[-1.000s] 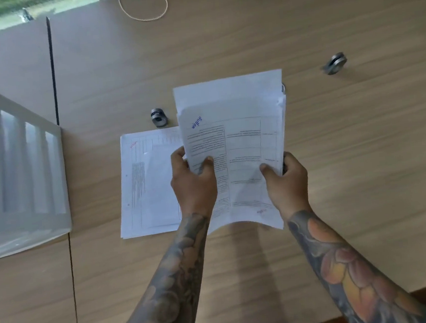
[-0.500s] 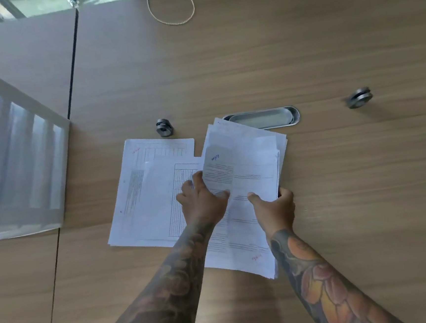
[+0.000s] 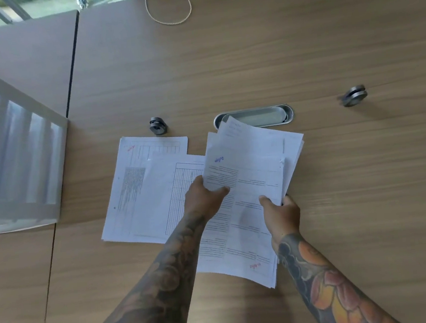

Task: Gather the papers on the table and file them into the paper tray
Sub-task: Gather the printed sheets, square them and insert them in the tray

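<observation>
A loose stack of printed white papers (image 3: 255, 173) is held over the wooden table (image 3: 249, 55), fanned and slightly tilted, with a blue stamp near its top. My left hand (image 3: 203, 199) grips the stack's left edge, thumb on top. My right hand (image 3: 282, 212) pinches its right edge. To the left, a second pile of papers (image 3: 142, 190) lies flat on the table, partly under the held stack. The translucent paper tray (image 3: 18, 157) stands at the left edge of the view.
A metal oval cable grommet (image 3: 257, 115) is set in the table just beyond the papers. Two small round metal fittings sit left (image 3: 157, 125) and right (image 3: 354, 95) of the grommet. A looped cord (image 3: 169, 9) lies at the far edge. A seam (image 3: 70, 70) divides two tabletops.
Both hands brought the held stack down and toward me, from upright to low over the table beside the flat pile. The view shifted, which uncovered the grommet.
</observation>
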